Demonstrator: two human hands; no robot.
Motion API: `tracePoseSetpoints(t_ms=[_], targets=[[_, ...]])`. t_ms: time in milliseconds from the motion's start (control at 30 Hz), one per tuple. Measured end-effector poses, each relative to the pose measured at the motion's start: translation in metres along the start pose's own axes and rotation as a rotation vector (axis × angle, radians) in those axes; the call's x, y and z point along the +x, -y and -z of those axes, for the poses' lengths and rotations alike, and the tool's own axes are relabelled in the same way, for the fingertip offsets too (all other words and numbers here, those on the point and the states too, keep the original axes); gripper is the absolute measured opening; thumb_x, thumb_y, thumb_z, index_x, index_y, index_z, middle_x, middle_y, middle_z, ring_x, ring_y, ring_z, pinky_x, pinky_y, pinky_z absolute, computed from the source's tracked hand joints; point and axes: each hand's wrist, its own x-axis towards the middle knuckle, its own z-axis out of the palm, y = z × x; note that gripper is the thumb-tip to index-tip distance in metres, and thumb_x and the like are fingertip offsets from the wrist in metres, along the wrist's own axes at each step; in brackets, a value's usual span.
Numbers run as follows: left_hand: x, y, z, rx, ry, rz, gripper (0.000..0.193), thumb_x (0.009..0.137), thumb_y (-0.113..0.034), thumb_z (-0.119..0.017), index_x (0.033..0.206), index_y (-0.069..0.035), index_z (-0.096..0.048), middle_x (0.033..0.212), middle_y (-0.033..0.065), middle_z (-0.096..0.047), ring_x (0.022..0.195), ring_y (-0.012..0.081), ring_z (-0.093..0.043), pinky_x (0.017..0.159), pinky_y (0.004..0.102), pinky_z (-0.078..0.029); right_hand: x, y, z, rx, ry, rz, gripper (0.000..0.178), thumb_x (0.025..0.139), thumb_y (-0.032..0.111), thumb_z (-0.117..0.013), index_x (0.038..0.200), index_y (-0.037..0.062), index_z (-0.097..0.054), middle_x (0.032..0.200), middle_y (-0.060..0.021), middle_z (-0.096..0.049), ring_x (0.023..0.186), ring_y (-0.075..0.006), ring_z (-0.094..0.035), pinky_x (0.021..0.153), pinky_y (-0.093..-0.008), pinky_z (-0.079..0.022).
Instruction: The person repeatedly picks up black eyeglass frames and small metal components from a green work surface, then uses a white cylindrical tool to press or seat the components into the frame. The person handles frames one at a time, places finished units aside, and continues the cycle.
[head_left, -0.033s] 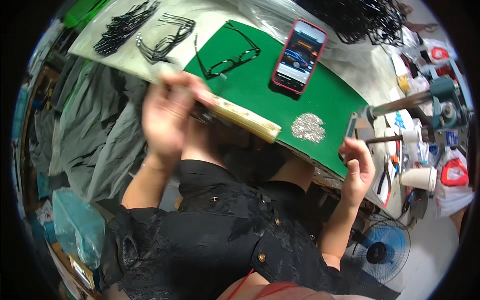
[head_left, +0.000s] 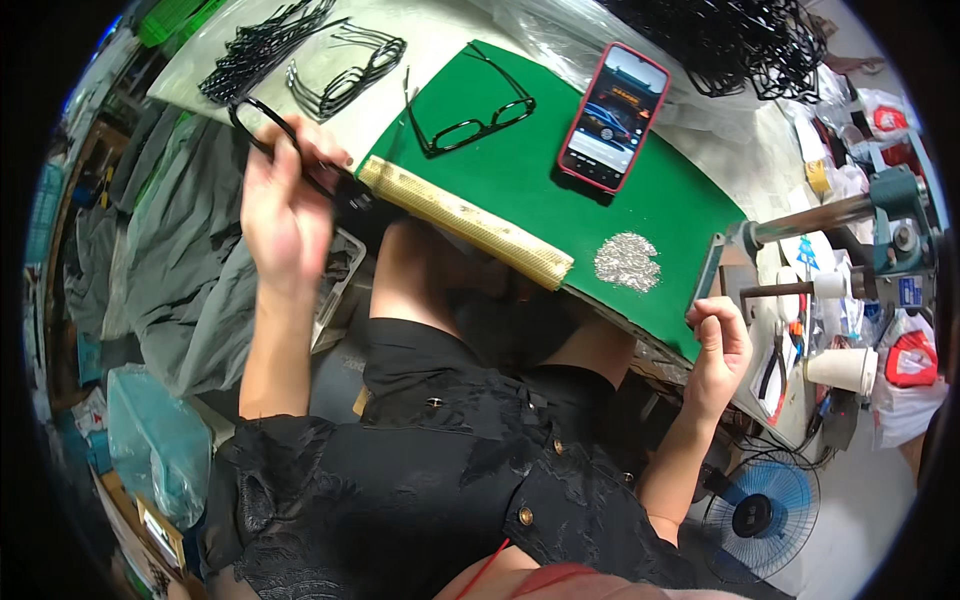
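Note:
My left hand [head_left: 290,205] is raised off the left end of the green mat [head_left: 510,185], its fingers closed round a black tool [head_left: 249,126] with long curved handles, like pliers. The tool's dark head points toward the yellow half-round strip [head_left: 465,225] along the mat's near edge. My right hand [head_left: 718,355] is at the mat's right edge with its fingers curled together by a narrow teal bar [head_left: 709,272]; what they pinch is hidden. On the mat lie a black glasses frame [head_left: 470,130] and a pile of tiny silvery pieces [head_left: 628,262].
A phone [head_left: 613,120] in a red case stands tilted on the mat. Black frame parts [head_left: 350,75] lie at back left, with more heaped [head_left: 725,45] at back right. A teal bench machine [head_left: 893,210], a white cup [head_left: 842,370] and a fan [head_left: 755,515] are at right.
My left hand has moved left, away from the strip's end, and the black tool in it shows more plainly. My right hand stays by the teal bar.

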Motion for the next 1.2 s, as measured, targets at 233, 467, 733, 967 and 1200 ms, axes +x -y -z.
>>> tracePoseSetpoints(t_ms=[233,467,733,967,1200], targets=[[0.074,0.038,0.125,0.102,-0.464,-0.204,0.026,0.091,-0.004,-0.062,0.114,-0.001,-0.05,0.107,0.0097,-0.056,0.091,0.0225,-0.057,0.088,0.0361,-0.047,0.004,0.004,-0.028,0.114,0.071,0.006,0.006,0.091,0.003,-0.058,0.092,-0.002,-0.061,0.085,-0.0042,-0.058,0.078,-0.0111,-0.054,0.071,-0.0232,-0.043],[0.07,0.063,0.12,1.78,-0.335,-0.432,0.085,0.073,-0.004,-0.067,0.145,0.004,-0.022,0.15,0.0263,-0.024,0.143,0.0411,-0.014,0.117,0.0501,-0.011,-0.017,-0.011,-0.017,0.091,0.009,-0.132,0.006,0.092,0.005,-0.059,0.091,0.0002,-0.062,0.083,-0.0014,-0.058,0.075,-0.0078,-0.053,0.068,-0.02,-0.039],[0.122,0.073,0.075,1.773,0.108,-0.422,0.07,0.081,-0.032,-0.064,0.137,0.0,-0.038,0.141,0.0223,-0.04,0.134,0.04,-0.031,0.112,0.0471,-0.025,-0.022,-0.014,-0.017,0.123,-0.042,-0.183,0.006,0.092,0.006,-0.06,0.091,0.0012,-0.063,0.079,-0.0008,-0.059,0.073,-0.0068,-0.051,0.066,-0.0193,-0.038],[0.105,0.114,-0.017,1.737,0.68,0.239,0.042,0.086,-0.044,-0.063,0.098,-0.004,-0.06,0.086,0.0097,-0.062,0.08,0.0228,-0.061,0.072,0.0344,-0.047,-0.02,-0.012,-0.015,0.021,-0.082,-0.211,0.004,0.09,0.003,-0.062,0.09,-0.0007,-0.064,0.078,-0.0008,-0.059,0.07,-0.007,-0.051,0.065,-0.0204,-0.04],[0.087,0.079,-0.052,0.762,0.361,0.479,0.037,0.099,-0.023,-0.044,0.131,-0.006,-0.045,0.084,0.0005,-0.054,0.063,0.0061,-0.049,0.061,0.0222,-0.045,-0.013,-0.041,-0.005,-0.482,-0.078,-0.041,0.007,0.084,-0.001,-0.064,0.091,-0.0008,-0.067,0.078,-0.0073,-0.061,0.069,-0.0147,-0.058,0.064,-0.0253,-0.046]])
